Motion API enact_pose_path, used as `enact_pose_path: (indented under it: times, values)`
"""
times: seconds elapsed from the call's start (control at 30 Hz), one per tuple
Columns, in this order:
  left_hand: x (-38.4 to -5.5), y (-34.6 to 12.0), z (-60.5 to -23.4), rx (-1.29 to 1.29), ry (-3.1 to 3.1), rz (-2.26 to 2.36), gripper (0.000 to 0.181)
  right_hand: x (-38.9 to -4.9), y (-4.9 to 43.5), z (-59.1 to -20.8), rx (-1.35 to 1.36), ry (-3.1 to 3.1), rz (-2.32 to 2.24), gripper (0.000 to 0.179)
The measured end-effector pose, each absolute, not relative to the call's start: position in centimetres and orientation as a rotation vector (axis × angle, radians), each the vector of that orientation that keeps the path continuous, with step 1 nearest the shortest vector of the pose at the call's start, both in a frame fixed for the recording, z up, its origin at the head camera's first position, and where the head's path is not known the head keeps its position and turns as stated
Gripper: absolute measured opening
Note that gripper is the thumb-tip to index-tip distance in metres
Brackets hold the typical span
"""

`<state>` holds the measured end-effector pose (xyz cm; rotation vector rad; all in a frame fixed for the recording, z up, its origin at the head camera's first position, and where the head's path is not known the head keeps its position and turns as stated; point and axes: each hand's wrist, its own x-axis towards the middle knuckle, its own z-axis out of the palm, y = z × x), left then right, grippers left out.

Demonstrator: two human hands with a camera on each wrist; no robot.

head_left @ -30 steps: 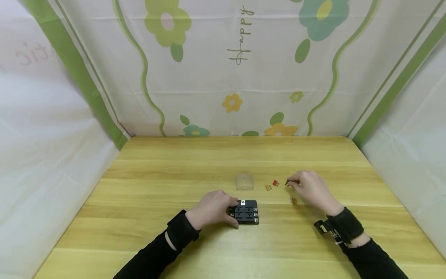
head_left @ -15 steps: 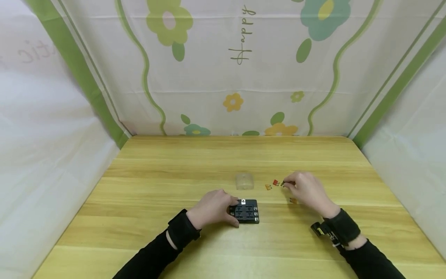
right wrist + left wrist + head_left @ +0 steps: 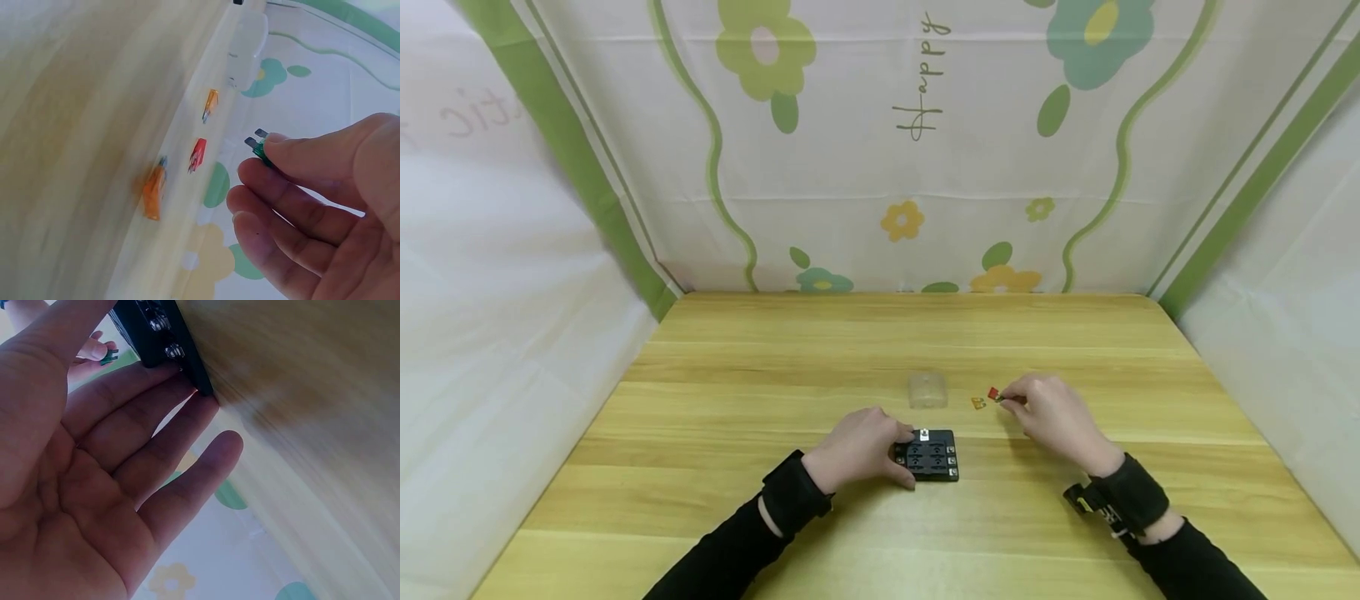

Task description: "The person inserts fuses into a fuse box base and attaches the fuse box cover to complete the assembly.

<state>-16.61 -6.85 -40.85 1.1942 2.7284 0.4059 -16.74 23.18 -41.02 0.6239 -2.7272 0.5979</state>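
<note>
White fabric printed with flowers and wavy green lines (image 3: 842, 167) hangs at twelve o'clock, behind a pale wood-grain worktop (image 3: 775, 367). Near the worktop's middle lies a rectangular black plastic fuse block with silvery metal terminals (image 3: 931, 458). At its nine o'clock, the left hand (image 3: 859, 450) grips it, thumb at the near left corner and fingers along the left side; the little finger sticks out free. At about half past two from the block, the right hand (image 3: 1058, 418) pinches a small green blade fuse with two metal prongs (image 3: 259, 150) between thumb and forefinger, raised off the worktop. Toward half past one from the block lie a small orange blade fuse (image 3: 977, 403) and a small red blade fuse (image 3: 993, 392), close together. Seen from the right wrist, a second orange blade fuse (image 3: 154, 194) lies at eight o'clock from the red one. A clear plastic cover (image 3: 928, 390) sits at the block's twelve o'clock, apart from it. Black straps circle both wrists.
</note>
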Motion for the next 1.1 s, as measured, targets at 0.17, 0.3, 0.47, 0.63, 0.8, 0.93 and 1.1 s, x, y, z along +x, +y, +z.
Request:
enact_pose_path:
  times: [0.17,0.3,0.47,0.63,0.8,0.93,1.1]
  values:
    - [-16.6,-6.8,-40.8,1.193,2.730,0.399,0.063,-16.6,22.9,-41.1,0.637,-2.720,0.577,0.009]
    - [-16.7,-6.8,-40.7,1.181,2.734,0.407,0.062,-16.6,22.5,-41.1,0.653,-2.698,0.573,0.009]
    - [-16.6,-6.9,-40.8,1.182,2.722,0.417,0.061,-16.3,21.9,-41.1,0.688,-2.674,0.556,0.010]
    - [-16.6,-6.8,-40.9,1.189,2.728,0.410,0.062,-16.1,21.4,-41.2,0.720,-2.658,0.548,0.012]
    - [-16.5,-6.6,-41.1,1.192,2.733,0.407,0.063,-15.9,20.8,-41.2,0.750,-2.628,0.555,0.013]
    - [-16.5,-6.6,-41.2,1.178,2.728,0.404,0.064,-15.7,20.3,-41.2,0.787,-2.593,0.541,0.014]
    - [-16.6,-6.7,-41.1,1.181,2.723,0.401,0.063,-15.4,19.7,-41.3,0.808,-2.568,0.537,0.013]
